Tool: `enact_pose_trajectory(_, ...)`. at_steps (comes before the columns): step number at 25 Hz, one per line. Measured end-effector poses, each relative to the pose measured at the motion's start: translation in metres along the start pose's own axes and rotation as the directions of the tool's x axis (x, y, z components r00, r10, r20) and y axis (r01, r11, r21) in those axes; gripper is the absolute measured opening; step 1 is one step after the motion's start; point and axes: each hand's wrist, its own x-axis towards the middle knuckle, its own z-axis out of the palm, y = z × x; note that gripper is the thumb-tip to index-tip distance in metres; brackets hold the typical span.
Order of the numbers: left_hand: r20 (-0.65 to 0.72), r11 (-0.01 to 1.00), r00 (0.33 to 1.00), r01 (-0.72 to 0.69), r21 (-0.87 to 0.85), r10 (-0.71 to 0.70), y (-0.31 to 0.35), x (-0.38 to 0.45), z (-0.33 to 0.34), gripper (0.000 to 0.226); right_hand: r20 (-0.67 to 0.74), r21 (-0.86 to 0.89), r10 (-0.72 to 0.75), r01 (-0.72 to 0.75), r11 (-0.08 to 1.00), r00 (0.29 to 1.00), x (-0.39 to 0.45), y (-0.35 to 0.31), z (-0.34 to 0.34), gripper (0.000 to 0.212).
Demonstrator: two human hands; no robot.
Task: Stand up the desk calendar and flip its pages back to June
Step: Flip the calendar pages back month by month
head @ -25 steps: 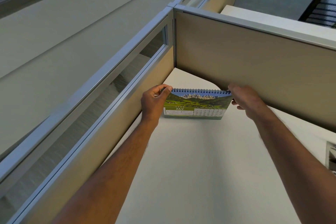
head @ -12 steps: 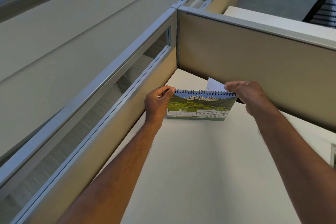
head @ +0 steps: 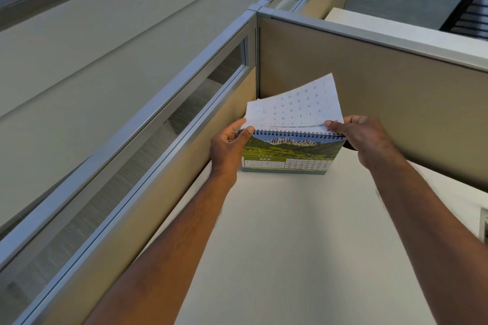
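The desk calendar [head: 289, 153] stands upright in the far corner of the white desk [head: 290, 245]. Its front page shows a mountain meadow and the word JULY. A white page [head: 298, 105] with a date grid, seen upside down, is lifted above the spiral binding from behind. My right hand [head: 361, 137] pinches that page's lower right corner at the binding. My left hand [head: 229, 148] grips the calendar's top left corner by the spiral.
Beige cubicle partitions with grey metal frames close in the desk: one along the left [head: 163, 166], with a glass strip on top, and one behind the calendar [head: 383, 92]. A small grey object [head: 484, 227] shows at the desk's right edge.
My right hand has pulled a white page up from behind the binding; it now stands well above the spiral. My left hand has kept its grip on the top left corner.
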Motion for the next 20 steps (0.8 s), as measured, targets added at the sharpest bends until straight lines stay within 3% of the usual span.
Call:
enact_pose_trajectory(4, 0.011, 0.999, 0.999, 0.046, -0.005, -0.046, 0.003, 0.002, -0.002, 0.055, -0.005, 0.054, -0.070, 0.070, 0.996, 0.998, -0.005, 0.002, -0.002, 0.015)
enact_pose_trajectory(8, 0.041, 0.997, 0.996, 0.079, -0.006, -0.078, 0.004, 0.002, -0.002, 0.043, 0.008, 0.124, -0.155, 0.153, 0.980, 0.988, -0.010, 0.008, -0.004, 0.018)
enact_pose_trajectory(13, 0.084, 0.988, 0.987, 0.142, -0.054, -0.137, 0.011, 0.003, -0.003, 0.011, 0.098, 0.135, -0.223, 0.209, 0.969, 0.970, -0.013, 0.021, -0.013, 0.023)
enact_pose_trajectory(20, 0.137, 0.973, 0.964, 0.231, -0.001, -0.229, 0.023, 0.001, -0.003, 0.013, 0.248, 0.208, -0.403, 0.358, 0.910, 0.881, -0.017, 0.042, -0.021, 0.027)
